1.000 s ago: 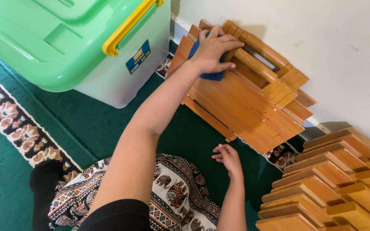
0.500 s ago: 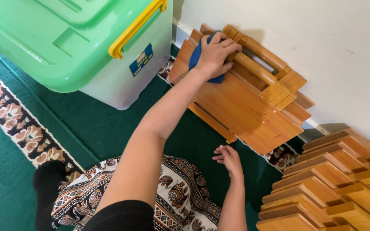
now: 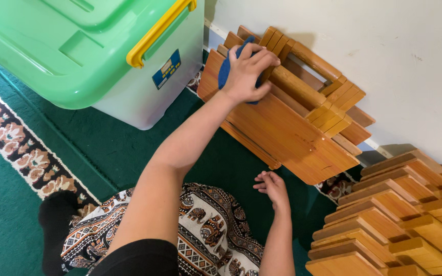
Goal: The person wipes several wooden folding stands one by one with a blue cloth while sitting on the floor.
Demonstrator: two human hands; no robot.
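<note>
the left hand (image 3: 246,74) presses a blue cloth (image 3: 225,71) flat against the top end of a folded wooden stand (image 3: 287,125), which leans tilted against the white wall (image 3: 384,51) with its lower edge on the green carpet (image 3: 93,138). the fingers (image 3: 262,59) are curled close together over the cloth, pinning it to the slats rather than pinching it. the cloth looks soft and limp, light enough to bunch under the palm and likely to slide easily on the smooth wood. the stand looks stiff and fairly solid, with a varnished face that may be slick; its thick side rails and cross bars seem the safest places to take hold, since the thin slats could flex. the right hand (image 3: 272,188) rests low on the carpet just below the stand's lower edge, fingers loosely spread, holding nothing. a stack of similar wooden stands (image 3: 400,220) sits at the lower right, cut off by the frame, so its count is unclear. a green storage box (image 3: 78,51) with a yellow handle (image 3: 154,33) stands beside the leaning stand, its far side out of view. most of the cloth is hidden under the hand, and the stand's back against the wall cannot be seen. a patterned fabric (image 3: 205,235) covers the person's lap.
</note>
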